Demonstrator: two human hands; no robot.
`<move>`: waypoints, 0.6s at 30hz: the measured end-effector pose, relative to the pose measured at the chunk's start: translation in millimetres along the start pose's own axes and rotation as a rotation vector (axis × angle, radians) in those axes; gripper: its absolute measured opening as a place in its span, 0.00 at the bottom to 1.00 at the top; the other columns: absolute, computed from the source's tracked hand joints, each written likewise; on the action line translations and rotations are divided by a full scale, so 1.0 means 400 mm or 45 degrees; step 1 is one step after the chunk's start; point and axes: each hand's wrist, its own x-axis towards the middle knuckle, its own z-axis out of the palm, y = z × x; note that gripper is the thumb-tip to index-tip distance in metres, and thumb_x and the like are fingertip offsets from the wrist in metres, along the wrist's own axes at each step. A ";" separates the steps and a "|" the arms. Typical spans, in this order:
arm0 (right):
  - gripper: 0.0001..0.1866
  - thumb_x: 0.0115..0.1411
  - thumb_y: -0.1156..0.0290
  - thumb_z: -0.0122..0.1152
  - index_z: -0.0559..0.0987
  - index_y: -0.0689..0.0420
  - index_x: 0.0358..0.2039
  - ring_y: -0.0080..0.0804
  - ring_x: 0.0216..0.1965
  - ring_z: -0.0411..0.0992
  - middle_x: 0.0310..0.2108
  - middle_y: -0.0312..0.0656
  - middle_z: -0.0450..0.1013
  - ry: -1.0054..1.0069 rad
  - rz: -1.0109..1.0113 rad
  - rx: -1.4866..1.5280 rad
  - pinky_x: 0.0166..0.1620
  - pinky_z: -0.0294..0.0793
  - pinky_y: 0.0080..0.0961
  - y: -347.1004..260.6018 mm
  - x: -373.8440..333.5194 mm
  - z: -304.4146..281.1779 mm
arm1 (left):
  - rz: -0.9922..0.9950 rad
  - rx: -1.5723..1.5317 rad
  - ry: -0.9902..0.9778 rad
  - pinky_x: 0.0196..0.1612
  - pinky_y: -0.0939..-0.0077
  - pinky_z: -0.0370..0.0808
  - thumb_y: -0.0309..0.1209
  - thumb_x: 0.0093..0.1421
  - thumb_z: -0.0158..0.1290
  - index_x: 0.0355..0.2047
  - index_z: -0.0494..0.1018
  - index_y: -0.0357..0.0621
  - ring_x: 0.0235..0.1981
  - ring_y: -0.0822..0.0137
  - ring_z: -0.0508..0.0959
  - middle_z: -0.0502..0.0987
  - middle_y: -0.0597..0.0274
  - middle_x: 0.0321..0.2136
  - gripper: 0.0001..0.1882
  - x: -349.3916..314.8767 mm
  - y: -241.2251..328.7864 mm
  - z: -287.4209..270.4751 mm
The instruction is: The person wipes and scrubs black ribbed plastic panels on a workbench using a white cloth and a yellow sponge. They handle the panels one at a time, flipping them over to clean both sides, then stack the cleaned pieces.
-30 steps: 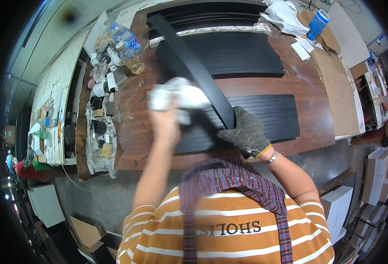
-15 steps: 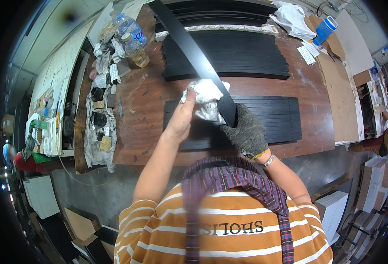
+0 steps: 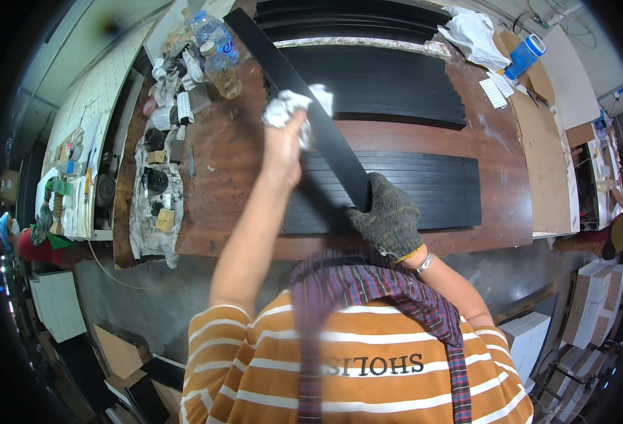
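In my right hand (image 3: 390,218), which wears a dark grey knit glove, is the near end of a long black slat (image 3: 336,150). The slat slants up and away to the far left over the table. My bare left hand (image 3: 285,145) grips a crumpled white cloth (image 3: 283,109), wrapped against the slat around its middle; part of the cloth shows past the slat's right edge. Beneath the slat lies a row of black slats (image 3: 424,191) side by side on the brown table. A larger batch of black slats (image 3: 396,81) lies farther back.
Plastic bottles (image 3: 221,71) stand at the far left, near rags and small blocks on a stained cloth (image 3: 138,233). At the far right are a white plastic bag (image 3: 472,39) and a blue tumbler (image 3: 523,56). Other people work at both sides.
My left hand has slid the white cloth farther up the slat, away from me. The slat has turned to a flatter-looking face, and my right hand still holds its near end.
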 end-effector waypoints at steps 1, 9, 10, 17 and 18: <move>0.28 0.50 0.63 0.69 0.74 0.62 0.49 0.49 0.38 0.78 0.38 0.53 0.76 0.025 -0.028 0.017 0.43 0.77 0.41 0.006 0.006 0.002 | -0.121 -0.008 0.018 0.45 0.71 0.78 0.21 0.66 0.51 0.49 0.74 0.41 0.40 0.69 0.80 0.80 0.63 0.41 0.11 -0.026 -0.012 0.006; 0.26 0.49 0.60 0.72 0.76 0.58 0.46 0.50 0.37 0.78 0.34 0.50 0.77 0.298 -0.191 -0.007 0.40 0.77 0.43 0.029 0.010 0.009 | 0.009 -0.128 -0.126 0.42 0.73 0.77 0.17 0.60 0.57 0.43 0.76 0.40 0.36 0.70 0.81 0.81 0.62 0.37 0.11 -0.043 -0.096 -0.046; 0.26 0.48 0.59 0.71 0.76 0.58 0.45 0.50 0.36 0.78 0.33 0.51 0.77 0.164 -0.100 -0.019 0.40 0.77 0.44 0.029 -0.003 0.007 | -0.005 -0.124 -0.004 0.40 0.73 0.78 0.16 0.59 0.57 0.42 0.77 0.39 0.35 0.69 0.81 0.81 0.61 0.36 0.11 0.018 -0.081 -0.083; 0.25 0.46 0.56 0.73 0.77 0.54 0.42 0.52 0.34 0.77 0.30 0.49 0.77 -0.131 -0.153 -0.042 0.38 0.76 0.43 0.114 -0.148 -0.033 | 0.156 -0.174 0.639 0.41 0.69 0.79 0.17 0.58 0.61 0.45 0.78 0.33 0.37 0.64 0.83 0.82 0.57 0.40 0.13 0.240 0.042 -0.316; 0.26 0.46 0.56 0.74 0.77 0.54 0.42 0.51 0.34 0.77 0.30 0.48 0.77 -0.137 -0.161 -0.047 0.38 0.76 0.43 0.134 -0.167 -0.037 | 0.171 -0.177 0.626 0.41 0.69 0.79 0.17 0.58 0.61 0.45 0.78 0.33 0.38 0.64 0.83 0.82 0.57 0.40 0.14 0.244 0.048 -0.333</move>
